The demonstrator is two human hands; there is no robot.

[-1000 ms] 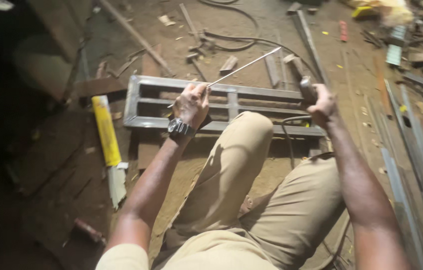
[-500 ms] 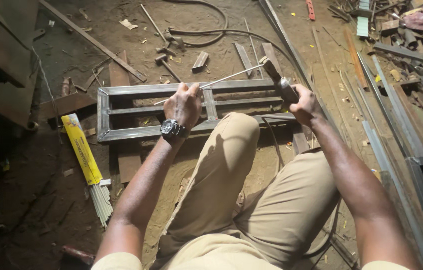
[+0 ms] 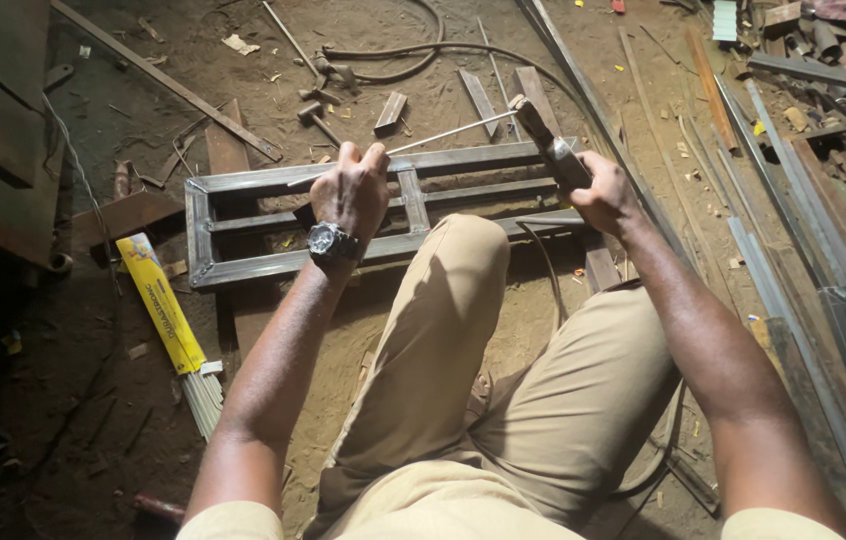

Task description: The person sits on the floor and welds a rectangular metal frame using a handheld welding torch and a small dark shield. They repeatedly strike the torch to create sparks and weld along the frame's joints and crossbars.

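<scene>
- Left hand point(image 3: 350, 192) closed round near end of thin welding rod point(image 3: 453, 131); rod runs up & right into electrode holder point(image 3: 553, 150).
- Right hand point(image 3: 605, 195) gripped tight on holder handle.
- Both sit over steel frame point(image 3: 243, 265) on dirt floor, just past the knees.
- Judgement: keep rod straight w/ clamp, seat it fully before letting go.
- Hidden: clamp mouth blurry, can't tell if rod's seated; left fingertips out of view.
</scene>
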